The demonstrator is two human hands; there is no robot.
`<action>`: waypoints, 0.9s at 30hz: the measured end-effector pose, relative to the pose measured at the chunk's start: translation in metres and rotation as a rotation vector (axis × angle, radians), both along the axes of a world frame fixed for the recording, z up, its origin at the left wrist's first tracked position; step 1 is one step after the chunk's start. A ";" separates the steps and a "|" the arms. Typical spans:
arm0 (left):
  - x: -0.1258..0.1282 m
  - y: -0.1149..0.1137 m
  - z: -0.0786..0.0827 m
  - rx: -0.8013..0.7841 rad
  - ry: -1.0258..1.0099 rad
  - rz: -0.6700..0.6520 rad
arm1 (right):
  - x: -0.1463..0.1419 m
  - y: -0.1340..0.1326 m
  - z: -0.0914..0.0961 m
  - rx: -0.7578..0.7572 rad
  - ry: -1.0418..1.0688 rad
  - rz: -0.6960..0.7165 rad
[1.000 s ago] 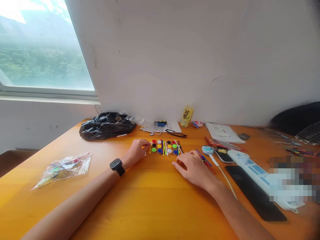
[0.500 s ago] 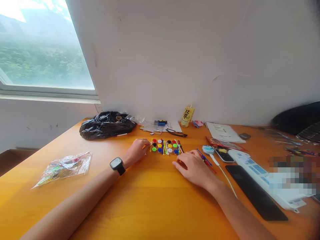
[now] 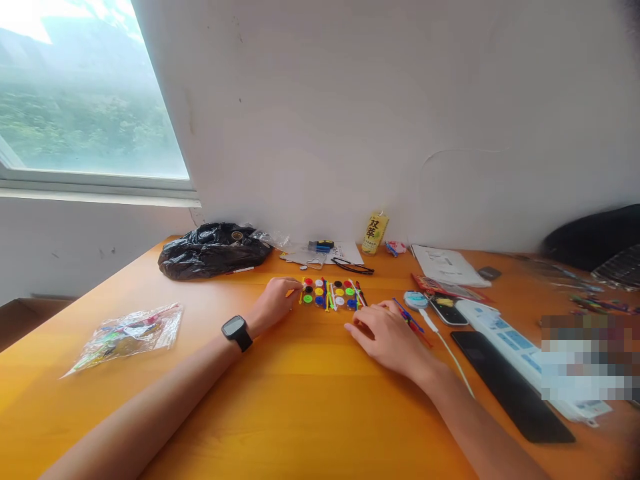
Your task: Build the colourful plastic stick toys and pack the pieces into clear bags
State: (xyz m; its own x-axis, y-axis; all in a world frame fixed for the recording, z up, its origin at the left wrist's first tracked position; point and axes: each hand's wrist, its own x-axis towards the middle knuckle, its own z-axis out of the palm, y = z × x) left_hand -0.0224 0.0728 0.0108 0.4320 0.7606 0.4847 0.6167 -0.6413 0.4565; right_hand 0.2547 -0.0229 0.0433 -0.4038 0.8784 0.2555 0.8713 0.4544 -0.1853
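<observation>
A cluster of small coloured discs (image 3: 330, 293) with thin coloured sticks among them lies on the orange table (image 3: 300, 400). My left hand (image 3: 275, 299), with a black watch on its wrist, rests at the cluster's left edge. Its fingers are curled and pinch an orange stick (image 3: 295, 289). My right hand (image 3: 387, 333) lies palm down just right of and in front of the cluster. Its fingers are spread flat and hold nothing. Red and blue sticks (image 3: 413, 321) lie beside its knuckles.
A clear bag of coloured parts (image 3: 127, 333) lies at the left. A black plastic bag (image 3: 213, 252), glasses (image 3: 353, 268), a yellow packet (image 3: 375, 233) and papers (image 3: 445, 265) line the wall. A white power strip (image 3: 505, 340), dark phone (image 3: 510, 385) and cable sit right.
Almost nothing has moved. My left wrist has turned slightly, so the watch face shows more. Both hands stay where they were.
</observation>
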 end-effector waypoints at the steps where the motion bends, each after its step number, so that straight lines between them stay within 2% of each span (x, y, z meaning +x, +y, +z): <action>1: 0.000 0.000 0.000 0.007 0.005 -0.001 | 0.000 0.000 0.000 -0.001 -0.002 0.003; 18: -0.002 0.011 -0.011 0.021 0.009 -0.002 | -0.001 0.002 -0.002 0.002 -0.004 0.012; 27: -0.004 0.009 -0.007 0.010 0.017 0.030 | -0.001 0.001 -0.001 -0.002 -0.001 0.007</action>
